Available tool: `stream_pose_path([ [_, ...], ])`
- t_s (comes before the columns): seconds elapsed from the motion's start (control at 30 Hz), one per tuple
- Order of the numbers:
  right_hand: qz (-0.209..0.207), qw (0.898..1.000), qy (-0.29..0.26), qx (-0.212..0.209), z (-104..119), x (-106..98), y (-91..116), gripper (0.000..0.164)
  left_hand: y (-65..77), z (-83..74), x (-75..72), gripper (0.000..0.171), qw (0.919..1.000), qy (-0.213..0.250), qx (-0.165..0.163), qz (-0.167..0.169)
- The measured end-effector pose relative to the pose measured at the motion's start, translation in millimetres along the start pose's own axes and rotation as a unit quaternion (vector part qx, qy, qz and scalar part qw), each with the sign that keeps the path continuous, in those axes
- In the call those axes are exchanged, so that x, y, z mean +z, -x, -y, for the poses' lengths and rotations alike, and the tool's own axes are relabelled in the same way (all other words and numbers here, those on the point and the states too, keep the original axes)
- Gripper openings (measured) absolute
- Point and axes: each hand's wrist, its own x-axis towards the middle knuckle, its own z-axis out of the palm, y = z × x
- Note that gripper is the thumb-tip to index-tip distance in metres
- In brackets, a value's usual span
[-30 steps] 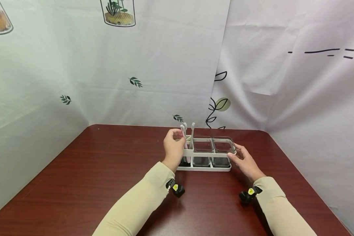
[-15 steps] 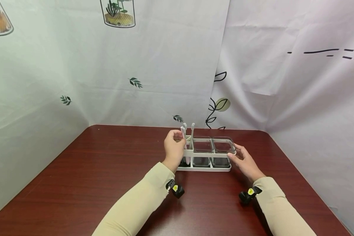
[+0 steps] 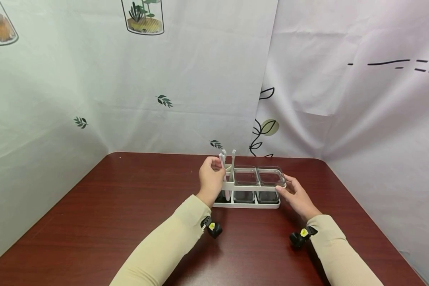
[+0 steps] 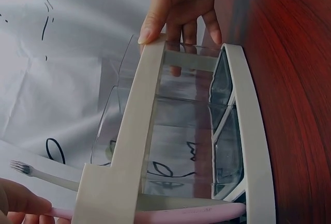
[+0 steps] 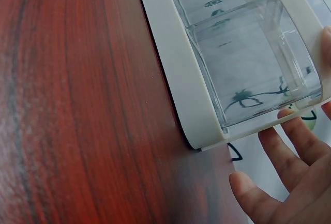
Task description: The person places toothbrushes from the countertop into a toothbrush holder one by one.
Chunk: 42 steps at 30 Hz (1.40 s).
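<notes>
A white toothbrush holder with an upper rail and a base tray stands on the table. Two clear cups sit side by side in its middle and right sections. In the left section, my left hand pinches a pink toothbrush near its upper part; the handle's lower end reaches down near the base. Pale toothbrushes lean upright beside it. At the other end, my right hand grips the corner of the rail, thumb in front and fingers behind, some of them seen through the clear cup.
The dark red wood table extends widely left and in front of the holder. White printed cloth hangs behind and along both sides of the table. A black wrist camera is strapped on each sleeve.
The pink toothbrush has sunk slightly in the left section, with my left hand still on it. My right hand keeps its place on the holder's right end.
</notes>
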Motion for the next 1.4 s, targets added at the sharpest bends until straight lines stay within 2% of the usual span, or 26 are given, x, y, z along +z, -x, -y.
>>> stream_pose_path([
  [0.23,0.002,1.000,0.002,0.001,0.4,0.2,0.3,0.070,-1.2,-0.3,-0.3,0.020,1.0000,-0.006,-0.004,0.005],
  [0.5,0.002,1.000,0.003,-0.002,-1.1,0.4,-0.5,0.069,-2.9,0.9,-0.2,0.019,0.9998,-0.014,0.012,0.006],
  [1.07,-0.004,1.000,0.014,-0.014,-1.7,1.3,-3.4,0.067,-6.8,1.5,-2.2,0.022,0.9994,-0.028,0.002,0.018],
  [1.27,0.001,1.000,0.012,-0.008,-1.1,2.2,-1.9,0.070,-6.5,1.5,-10.6,0.027,0.9987,-0.034,-0.015,0.034],
  [1.4,-0.002,1.000,0.021,-0.019,-0.1,0.3,-1.6,0.071,-6.7,1.3,-22.6,0.032,0.9981,-0.043,0.002,0.045],
])
